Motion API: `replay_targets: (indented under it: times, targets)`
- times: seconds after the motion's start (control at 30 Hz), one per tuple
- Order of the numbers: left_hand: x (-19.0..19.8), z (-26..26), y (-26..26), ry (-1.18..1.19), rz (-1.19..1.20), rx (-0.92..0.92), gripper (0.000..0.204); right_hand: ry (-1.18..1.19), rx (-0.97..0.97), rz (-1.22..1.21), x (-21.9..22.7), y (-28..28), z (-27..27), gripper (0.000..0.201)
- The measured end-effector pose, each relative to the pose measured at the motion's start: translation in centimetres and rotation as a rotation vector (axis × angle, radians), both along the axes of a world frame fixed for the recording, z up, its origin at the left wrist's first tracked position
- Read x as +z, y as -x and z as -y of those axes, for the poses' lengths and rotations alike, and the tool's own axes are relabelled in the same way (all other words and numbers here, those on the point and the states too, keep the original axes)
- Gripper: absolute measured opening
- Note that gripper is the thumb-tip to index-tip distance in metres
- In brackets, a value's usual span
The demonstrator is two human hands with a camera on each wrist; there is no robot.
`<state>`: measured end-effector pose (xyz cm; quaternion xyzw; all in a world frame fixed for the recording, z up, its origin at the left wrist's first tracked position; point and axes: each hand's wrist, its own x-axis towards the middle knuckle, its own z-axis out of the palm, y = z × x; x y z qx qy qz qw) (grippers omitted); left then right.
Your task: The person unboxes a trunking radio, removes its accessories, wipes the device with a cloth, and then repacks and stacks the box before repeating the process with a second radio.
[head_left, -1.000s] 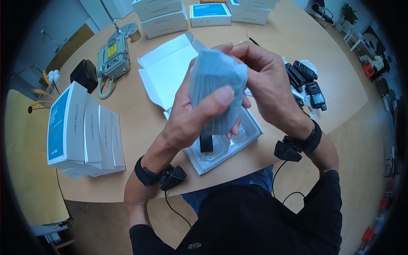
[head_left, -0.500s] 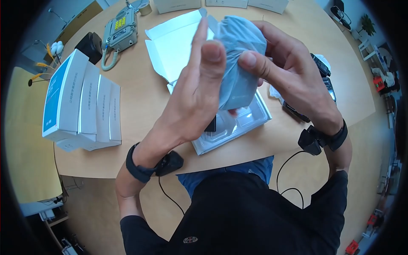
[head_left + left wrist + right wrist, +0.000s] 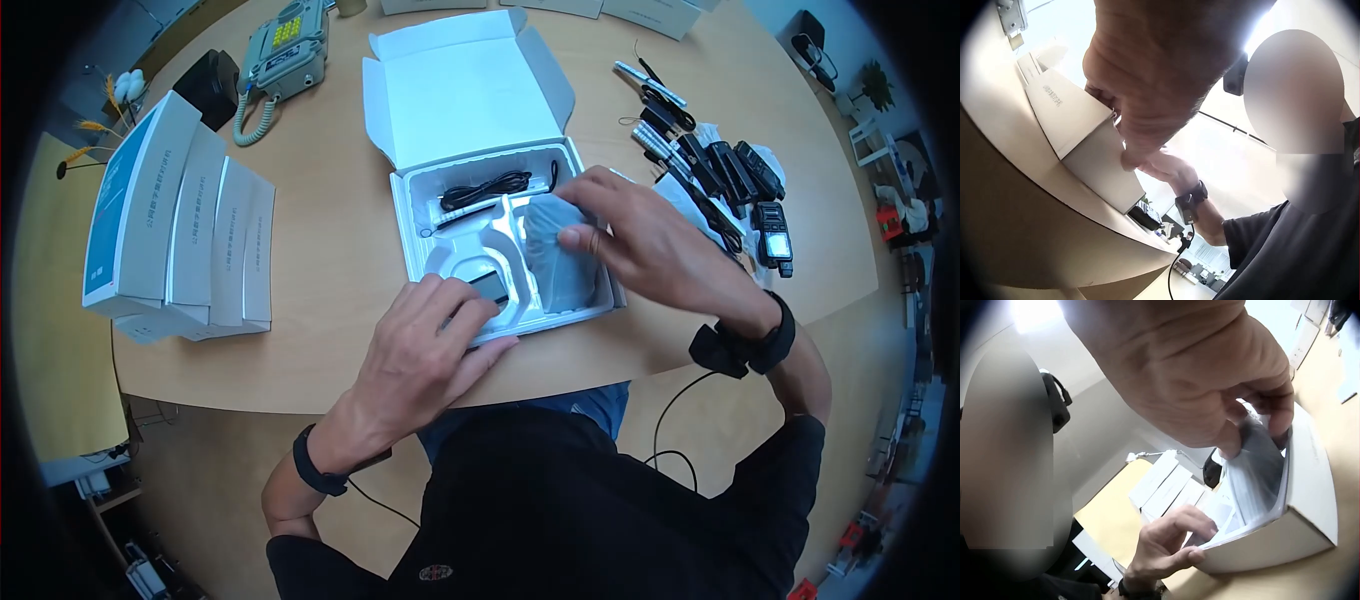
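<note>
A white box (image 3: 460,100) lies with its lid folded back, showing a clear moulded tray (image 3: 505,250). In the tray's right compartment sits an object wrapped in a cloudy plastic bag (image 3: 560,265), shape only showing. My right hand (image 3: 665,240) grips this bag, thumb on its near top and fingers at its far side. At the front left, my left hand (image 3: 425,330) holds the box's front wall, fingers over the edge and thumb outside, as the right wrist view shows. Beside its fingertips lies a dark rectangular piece (image 3: 490,288). A coiled black cable (image 3: 490,188) fills the back compartment.
Several white boxes (image 3: 185,220) stand in a row at the left. Behind them are a desk telephone (image 3: 285,50) and a black case (image 3: 208,88). Handheld radios (image 3: 773,240), cables and plastic bags lie in a pile at the right. More boxes (image 3: 655,12) line the back.
The wrapped object has come down from in front of the chest into the tray's right compartment. My left hand has let go of it and moved to the box's front edge.
</note>
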<state>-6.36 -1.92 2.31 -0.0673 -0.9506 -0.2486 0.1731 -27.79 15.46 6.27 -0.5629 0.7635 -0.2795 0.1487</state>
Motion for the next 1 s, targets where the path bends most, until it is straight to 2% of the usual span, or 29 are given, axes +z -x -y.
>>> replay_targets:
  times: [0.07, 0.23, 0.3, 0.33, 0.4, 0.43, 0.5, 0.6, 0.67, 0.73, 1.0]
  targets:
    - [0.1, -0.2, 0.2, -0.013, 0.019, 0.025, 0.042, -0.017, -0.003, -0.269, -0.4, -0.7, 0.2, 0.039]
    - [0.8, -0.5, 1.0, -0.092, 0.052, 0.084, 0.060, -0.129, -0.009, -0.404, -1.6, -0.5, 0.8, 0.029]
    - [1.3, -0.6, 1.8, 0.017, -0.020, 0.036, 0.073, -0.053, 0.031, -0.646, -2.8, -0.6, 0.9, 0.023]
    - [1.7, -0.6, 2.4, 0.015, -0.019, 0.035, 0.073, -0.055, 0.031, -0.645, -3.2, -0.7, 0.8, 0.023]
    - [2.5, -0.6, 3.8, 0.248, -0.008, -0.096, 0.079, 0.046, 0.029, -0.711, -3.7, -0.6, 0.6, 0.022]
    - [1.8, -0.5, 4.2, 0.310, 0.031, -0.109, 0.082, 0.044, 0.028, -0.712, -3.6, -0.8, 0.5, 0.022]
    - [0.7, -0.9, 4.5, 0.277, 0.029, -0.099, 0.081, 0.192, -0.067, -0.708, -3.5, -1.5, 0.1, 0.023]
    - [0.1, -0.9, 4.5, 0.237, 0.044, -0.081, 0.080, 0.150, -0.116, -0.723, -3.9, -1.4, -1.1, 0.023]
    - [0.1, -1.0, 4.5, 0.229, 0.065, -0.081, 0.080, 0.092, -0.131, -0.621, -4.2, -1.2, -1.6, 0.024]
    - [0.2, -1.1, 4.7, 0.265, 0.062, -0.072, 0.080, 0.112, -0.128, -0.500, -4.3, -0.3, -1.3, 0.025]
    - [1.5, -0.1, 5.6, 0.278, 0.091, -0.142, 0.085, -0.064, -0.007, -0.512, -2.9, 1.1, 0.3, 0.022]
